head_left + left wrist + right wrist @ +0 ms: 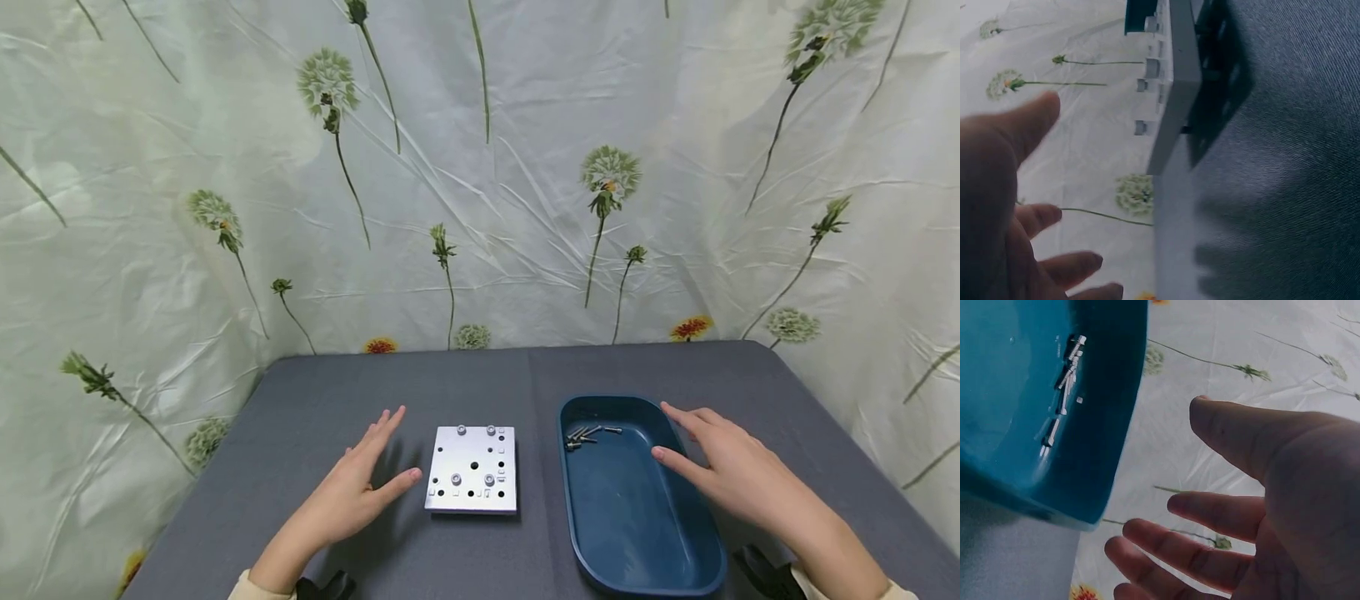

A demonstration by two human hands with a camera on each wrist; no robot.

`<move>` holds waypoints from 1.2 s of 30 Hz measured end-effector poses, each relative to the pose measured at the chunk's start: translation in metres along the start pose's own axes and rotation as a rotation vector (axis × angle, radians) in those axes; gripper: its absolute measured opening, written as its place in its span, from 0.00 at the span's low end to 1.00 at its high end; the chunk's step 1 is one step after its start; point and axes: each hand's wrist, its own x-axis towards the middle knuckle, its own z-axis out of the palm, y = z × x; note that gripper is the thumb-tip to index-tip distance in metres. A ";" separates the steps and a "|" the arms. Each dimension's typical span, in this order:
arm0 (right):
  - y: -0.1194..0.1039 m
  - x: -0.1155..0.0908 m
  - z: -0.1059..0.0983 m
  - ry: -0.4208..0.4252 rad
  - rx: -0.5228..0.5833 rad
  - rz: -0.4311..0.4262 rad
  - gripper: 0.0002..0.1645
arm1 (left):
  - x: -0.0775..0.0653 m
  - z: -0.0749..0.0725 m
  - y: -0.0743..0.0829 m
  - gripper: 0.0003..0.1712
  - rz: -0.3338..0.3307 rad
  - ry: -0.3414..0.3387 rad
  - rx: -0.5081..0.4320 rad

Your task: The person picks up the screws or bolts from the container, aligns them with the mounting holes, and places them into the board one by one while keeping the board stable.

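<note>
A square silver metal plate [474, 468] with drilled holes lies on the table, several socket-head screws standing in it. In the left wrist view the plate [1175, 81] appears edge-on, screw heads sticking out of its face. My left hand [360, 492] hovers left of the plate, fingers spread, holding nothing. To the plate's right stands a blue tray [637, 533] with several loose screws [585, 437] in its far left corner. My right hand [731, 467] is held over the tray's right rim, fingers extended and holding nothing; whether it touches the rim I cannot tell.
A grey cloth covers the table [337, 392], whose far edge meets a pale curtain [495, 208] printed with dandelions. Dark straps [765, 571] sit at both wrists. Between plate and tray runs a narrow strip of tabletop.
</note>
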 end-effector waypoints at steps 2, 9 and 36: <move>-0.003 0.006 0.001 -0.011 0.023 -0.027 0.45 | 0.004 0.004 -0.004 0.53 0.013 -0.025 -0.031; -0.014 0.034 0.004 -0.122 0.106 -0.124 0.35 | 0.016 0.018 -0.018 0.60 0.065 -0.111 -0.115; -0.039 0.097 0.045 -0.329 0.040 -0.148 0.11 | 0.039 0.044 -0.036 0.78 0.081 -0.258 -0.206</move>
